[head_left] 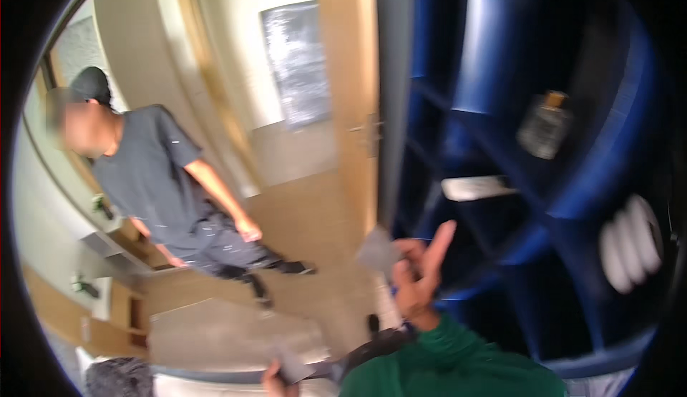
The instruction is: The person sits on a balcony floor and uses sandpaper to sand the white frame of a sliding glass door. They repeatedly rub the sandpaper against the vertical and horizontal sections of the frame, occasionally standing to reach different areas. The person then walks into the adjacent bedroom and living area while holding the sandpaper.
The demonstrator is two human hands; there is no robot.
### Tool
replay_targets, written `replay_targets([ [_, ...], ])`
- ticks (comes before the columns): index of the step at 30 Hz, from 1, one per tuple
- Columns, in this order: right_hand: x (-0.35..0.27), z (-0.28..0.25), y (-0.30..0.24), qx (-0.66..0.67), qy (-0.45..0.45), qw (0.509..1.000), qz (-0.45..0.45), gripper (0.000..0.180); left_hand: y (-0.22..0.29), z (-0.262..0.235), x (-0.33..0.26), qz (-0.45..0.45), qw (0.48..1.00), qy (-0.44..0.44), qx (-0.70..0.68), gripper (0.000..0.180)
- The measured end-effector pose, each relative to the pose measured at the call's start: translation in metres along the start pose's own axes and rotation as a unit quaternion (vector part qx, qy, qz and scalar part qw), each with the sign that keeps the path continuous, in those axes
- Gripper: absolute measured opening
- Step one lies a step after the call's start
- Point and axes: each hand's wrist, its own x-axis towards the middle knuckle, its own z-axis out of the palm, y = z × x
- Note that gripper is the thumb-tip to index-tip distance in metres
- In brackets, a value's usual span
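Observation:
The picture is blurred by motion. My right hand [417,277], in a green sleeve [451,365], is raised in front of a blue shelf unit [572,204]. It pinches a small grey flat piece [377,250], perhaps cloth or card, with one finger stretched upward. My left hand [273,381] shows only partly at the bottom edge and grips a dark grey flat thing [294,366]; what it is cannot be made out.
Another person [161,182] in a grey shirt and dark trousers steps across the wooden floor at left. A wooden door [348,96] stands beside the shelves, which hold a glass bottle [545,126], a white flat object [476,187] and white rolls [631,243]. A grey rug [222,336] lies below.

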Motion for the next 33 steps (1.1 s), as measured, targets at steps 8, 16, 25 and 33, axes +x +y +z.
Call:
replay_targets([
  [8, 0.186, 0.076, 0.097, -0.028, -0.086, 0.975, -0.202, 0.067, 0.018, 0.116, 0.107, 0.003, 0.999, 0.015, -0.037, 0.038],
  [16, 0.262, 0.142, 0.319, -0.154, -0.284, 0.94, 0.109, 0.069, 0.032, 0.202, 0.222, -0.005, 0.996, 0.072, -0.055, 0.044],
  [25, 0.415, 0.197, 0.298, -0.11, 0.13, 0.972, -0.162, 0.099, 0.159, 0.341, 0.443, -0.054, 0.993, -0.071, 0.073, 0.035],
  [33, 0.557, 0.279, 0.489, -0.139, -0.146, 0.979, 0.011, 0.034, 0.247, 0.498, 0.617, 0.014, 0.994, -0.105, 0.041, 0.031],
])
